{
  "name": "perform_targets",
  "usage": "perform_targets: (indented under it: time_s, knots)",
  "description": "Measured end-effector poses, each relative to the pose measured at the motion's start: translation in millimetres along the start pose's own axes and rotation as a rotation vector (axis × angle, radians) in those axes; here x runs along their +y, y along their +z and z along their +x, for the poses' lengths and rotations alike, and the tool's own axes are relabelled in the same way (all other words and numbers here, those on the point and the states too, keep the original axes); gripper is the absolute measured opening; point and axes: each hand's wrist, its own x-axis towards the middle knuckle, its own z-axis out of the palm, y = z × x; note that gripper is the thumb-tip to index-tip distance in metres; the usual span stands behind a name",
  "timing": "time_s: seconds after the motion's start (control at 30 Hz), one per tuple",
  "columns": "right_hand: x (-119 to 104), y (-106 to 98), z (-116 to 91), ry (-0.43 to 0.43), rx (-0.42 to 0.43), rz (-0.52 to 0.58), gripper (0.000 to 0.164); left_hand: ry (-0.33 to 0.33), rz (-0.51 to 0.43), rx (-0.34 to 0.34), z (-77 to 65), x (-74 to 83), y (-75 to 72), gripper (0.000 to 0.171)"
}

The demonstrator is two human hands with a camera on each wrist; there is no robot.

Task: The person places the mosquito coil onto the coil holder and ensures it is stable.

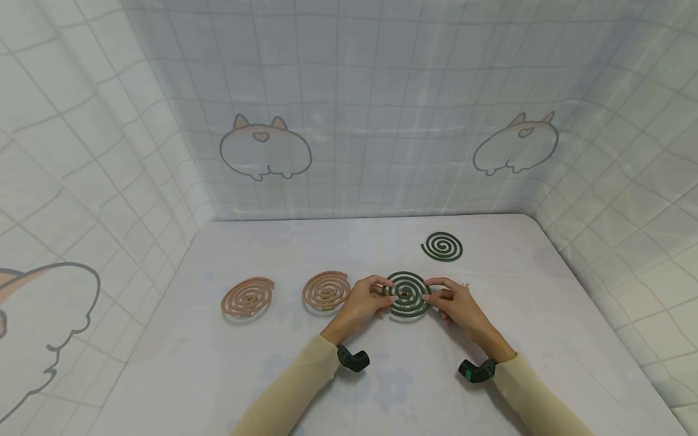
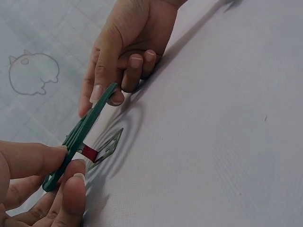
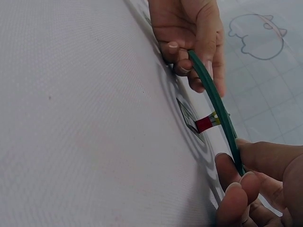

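Observation:
Both hands pinch the edges of a green mosquito coil (image 1: 409, 314), one on each side. My left hand (image 1: 357, 303) grips its left rim between thumb and fingers, and my right hand (image 1: 460, 307) grips the right rim. In the left wrist view the coil (image 2: 79, 136) is seen edge-on, held above the table. Beneath its middle stands a small flat metal stand (image 2: 111, 147) with a red upright piece (image 2: 89, 152). The right wrist view shows that red piece (image 3: 205, 123) reaching up to the coil's underside, with yellow near its top.
Two brown mosquito coils, one at far left (image 1: 248, 298) and one nearer my left hand (image 1: 322, 292), sit raised over the table (image 1: 218, 375). Another green coil (image 1: 443, 246) lies behind my right hand. Tile-patterned sheeting (image 1: 376, 121) encloses the back and sides.

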Motion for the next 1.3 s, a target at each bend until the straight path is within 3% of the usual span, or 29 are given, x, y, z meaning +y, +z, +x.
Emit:
perform_targets:
  time_s: [0.2,0.43,0.7,1.3]
  knots:
    - [1,-1,1,0.001,-0.002,-0.01,0.047,-0.002,0.006,-0.006,-0.8,2.5,-0.8,0.03]
    - [-15,3,-7,0.018,-0.003,-0.046,0.042,-0.009,0.001,-0.009,-0.9,3.6,-1.6,0.029]
    - [1,-1,2,0.016,0.0,-0.023,0.046,0.001,-0.009,-0.01,0.4,2.0,-1.3,0.03]
    - [4,0,1,-0.008,0.005,0.015,0.045,0.004,-0.076,0.014,-0.1,0.0,-2.8,0.029]
